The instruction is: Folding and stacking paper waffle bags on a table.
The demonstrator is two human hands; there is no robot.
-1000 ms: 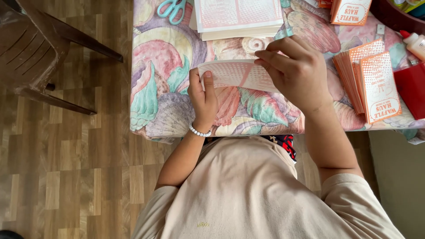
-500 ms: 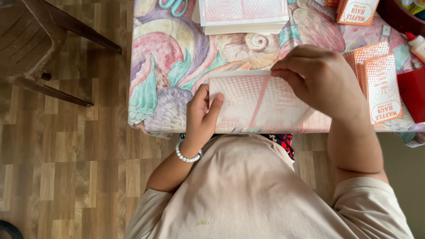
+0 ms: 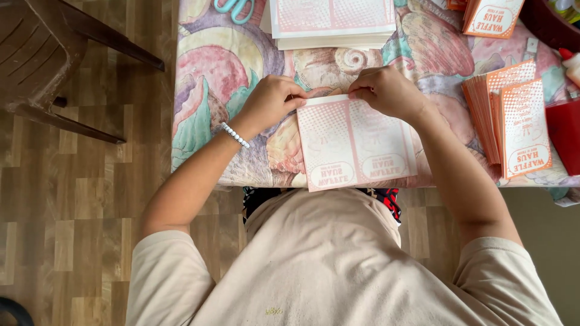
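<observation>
A pink-and-white printed paper sheet (image 3: pixel 353 145) lies flat on the shell-patterned tablecloth (image 3: pixel 211 78), its near edge reaching the table's front edge. My left hand (image 3: pixel 272 102) pinches the sheet's far left corner. My right hand (image 3: pixel 386 92) presses down on the far edge near the middle crease. A white bead bracelet (image 3: pixel 234 135) circles my left wrist.
A stack of flat printed sheets (image 3: pixel 332 21) lies at the far edge, teal-handled scissors (image 3: pixel 234 8) to its left. Folded orange paper sleeves (image 3: pixel 513 124) pile up at the right, beside a red container (image 3: pixel 565 130). A brown plastic chair (image 3: pixel 42 60) stands on the wooden floor at left.
The sheet was held up off the table between both hands; now it lies flat on the cloth, with both hands moved to its far edge.
</observation>
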